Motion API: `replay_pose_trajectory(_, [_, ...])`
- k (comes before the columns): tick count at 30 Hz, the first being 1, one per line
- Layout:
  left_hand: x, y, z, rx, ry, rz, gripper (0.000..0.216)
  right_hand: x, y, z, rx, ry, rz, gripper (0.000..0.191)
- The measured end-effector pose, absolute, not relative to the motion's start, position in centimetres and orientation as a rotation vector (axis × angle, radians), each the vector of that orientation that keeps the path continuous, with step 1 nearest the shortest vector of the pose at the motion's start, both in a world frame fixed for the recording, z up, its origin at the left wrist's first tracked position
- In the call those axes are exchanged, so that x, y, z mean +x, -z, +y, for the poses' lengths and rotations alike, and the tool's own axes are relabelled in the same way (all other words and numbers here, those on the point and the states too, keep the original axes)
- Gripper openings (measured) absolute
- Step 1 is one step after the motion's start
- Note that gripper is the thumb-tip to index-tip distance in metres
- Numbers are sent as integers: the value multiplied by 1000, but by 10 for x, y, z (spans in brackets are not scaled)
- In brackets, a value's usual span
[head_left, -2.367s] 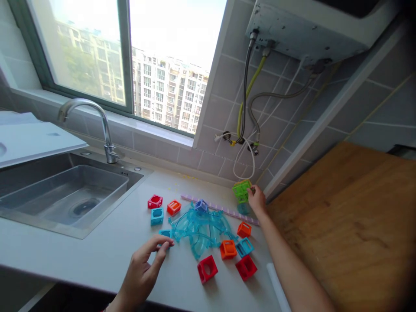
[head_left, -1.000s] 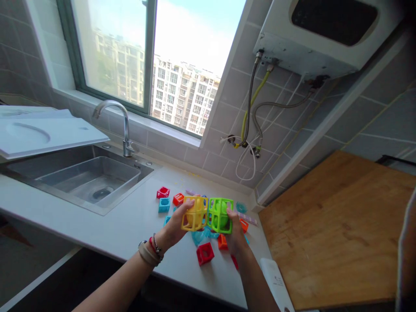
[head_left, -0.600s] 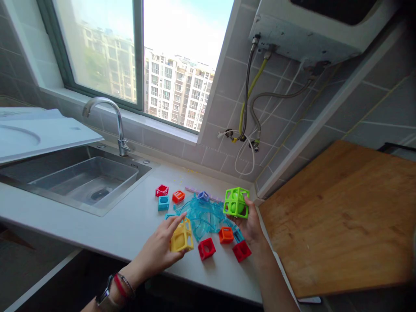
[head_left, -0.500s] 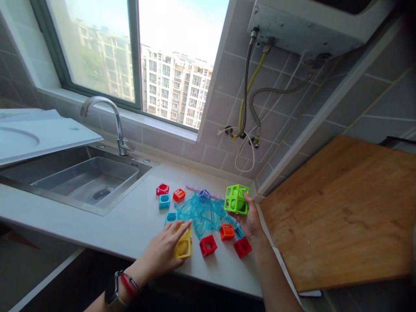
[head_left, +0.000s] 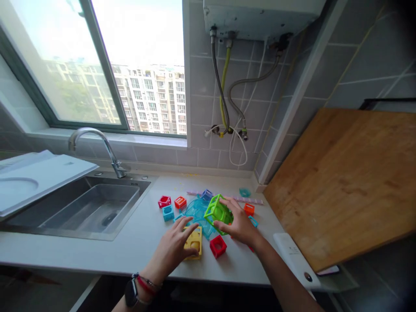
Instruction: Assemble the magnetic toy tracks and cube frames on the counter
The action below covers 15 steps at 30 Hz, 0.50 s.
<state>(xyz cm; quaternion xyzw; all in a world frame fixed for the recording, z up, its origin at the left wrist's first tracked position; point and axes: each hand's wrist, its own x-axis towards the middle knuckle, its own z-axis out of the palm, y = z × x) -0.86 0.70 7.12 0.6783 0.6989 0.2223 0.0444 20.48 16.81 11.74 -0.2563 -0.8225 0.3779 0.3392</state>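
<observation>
My right hand (head_left: 239,224) grips a green cage cube (head_left: 218,212) and holds it tilted just above the clear blue track pieces (head_left: 196,210). My left hand (head_left: 173,248) lies with fingers spread over a yellow cage cube (head_left: 194,244) that rests on the white counter (head_left: 136,242). A red cube (head_left: 217,245) sits right beside the yellow one, between my two hands.
Small red (head_left: 164,201), orange (head_left: 180,202), blue (head_left: 168,212) and purple (head_left: 207,195) cubes lie behind the track, with an orange one (head_left: 249,209) at right. A steel sink (head_left: 87,210) with a tap (head_left: 107,147) is at left. A wooden board (head_left: 344,177) stands at right, a white remote (head_left: 294,258) before it.
My right hand has brought the green cube down and left over the blue track. My left hand has set the yellow cube on the counter and its fingers now spread over it.
</observation>
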Motion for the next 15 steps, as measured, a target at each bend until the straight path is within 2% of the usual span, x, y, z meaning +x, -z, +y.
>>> replay_pose_trajectory(4, [-2,-102,4,2184,-971,2034,81,203,-133,145,-407,-1097,-2349,69])
replay_pose_trajectory(8, [15,-132,2,2319,-972,1565,53,201,-145,136,-105,-1420,-2393,61])
replay_pose_trajectory(11, [26,-140,-1,2034,-1151,1454,40,205,-143,135,-227,-1654,-2146,48])
replay_pose_trajectory(13, [33,-138,-2,1730,-1334,1514,41,211,-140,132,-353,-1724,-1945,56])
replay_pose_trajectory(15, [40,-131,-2,1454,-1449,1612,47,217,-135,125,-391,-1635,-1893,58])
